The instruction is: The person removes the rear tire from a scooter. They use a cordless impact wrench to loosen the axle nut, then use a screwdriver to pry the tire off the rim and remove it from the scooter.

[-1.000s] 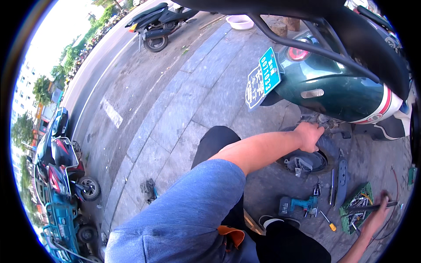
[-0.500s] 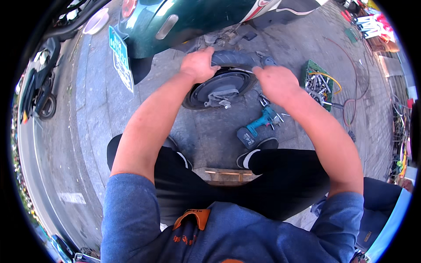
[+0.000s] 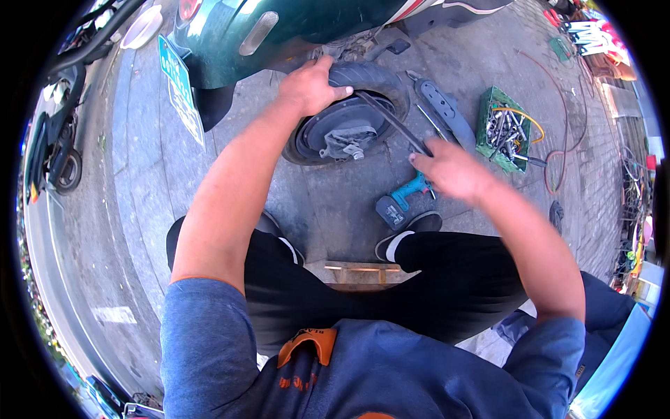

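Note:
A scooter wheel lies tilted on the pavement, its black tyre (image 3: 366,75) standing off the dark hub (image 3: 335,126) on the far side. My left hand (image 3: 310,87) grips the tyre at its far left, thumb pressed near the rim. Closed on a tyre lever (image 3: 394,122), my right hand (image 3: 450,167) is to the right of the wheel. The lever's far tip reaches in between tyre and rim near my left thumb. Below my right hand is a teal cordless power tool (image 3: 408,192), partly hidden by it.
A green scooter (image 3: 279,35) stands just beyond the wheel. To the right lie a long grey part (image 3: 443,108), a thin metal rod (image 3: 433,122) and a green crate (image 3: 485,115) of sockets and tools. A reddish hose (image 3: 567,133) trails further right.
My right hand has pulled back from the tyre toward me and to the right, and the lever now slants across the rim. My left hand stays on the tyre.

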`<state>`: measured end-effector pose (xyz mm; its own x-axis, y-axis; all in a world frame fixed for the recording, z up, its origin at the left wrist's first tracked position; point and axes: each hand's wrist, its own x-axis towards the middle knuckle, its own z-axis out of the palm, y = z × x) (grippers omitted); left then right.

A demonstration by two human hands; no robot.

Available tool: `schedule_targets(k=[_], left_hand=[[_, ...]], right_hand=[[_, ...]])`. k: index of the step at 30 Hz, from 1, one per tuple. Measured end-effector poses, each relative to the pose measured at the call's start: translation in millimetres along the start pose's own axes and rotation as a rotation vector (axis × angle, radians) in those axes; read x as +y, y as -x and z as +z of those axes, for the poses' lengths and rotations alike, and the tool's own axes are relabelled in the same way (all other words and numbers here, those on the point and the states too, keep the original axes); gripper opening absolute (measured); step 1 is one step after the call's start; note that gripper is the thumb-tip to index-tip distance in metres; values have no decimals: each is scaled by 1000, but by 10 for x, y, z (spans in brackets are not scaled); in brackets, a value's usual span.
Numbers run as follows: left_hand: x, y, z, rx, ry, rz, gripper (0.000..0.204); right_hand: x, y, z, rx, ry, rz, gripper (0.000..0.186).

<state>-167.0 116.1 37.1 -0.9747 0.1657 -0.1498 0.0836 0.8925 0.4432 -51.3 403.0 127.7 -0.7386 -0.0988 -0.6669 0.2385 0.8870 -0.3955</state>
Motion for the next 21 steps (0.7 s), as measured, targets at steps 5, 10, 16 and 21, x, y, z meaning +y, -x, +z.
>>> schedule_targets(k=[5,10,16,21], left_hand=[[68,-41,-29,-48,-60,33,98],[127,-128,21,-45,-71,85,103],[28,-160,84,-29,-53,89,101],[-2,-154,68,-32,-36,90,100]], right_hand=[[372,-185,1431,482,-274,-97,39],[69,-732,2718,649,-730,-78,30],[-1165,-913,2978,302,-650,77,61],[-1778,-1422,3150,183,-820,180,76]])
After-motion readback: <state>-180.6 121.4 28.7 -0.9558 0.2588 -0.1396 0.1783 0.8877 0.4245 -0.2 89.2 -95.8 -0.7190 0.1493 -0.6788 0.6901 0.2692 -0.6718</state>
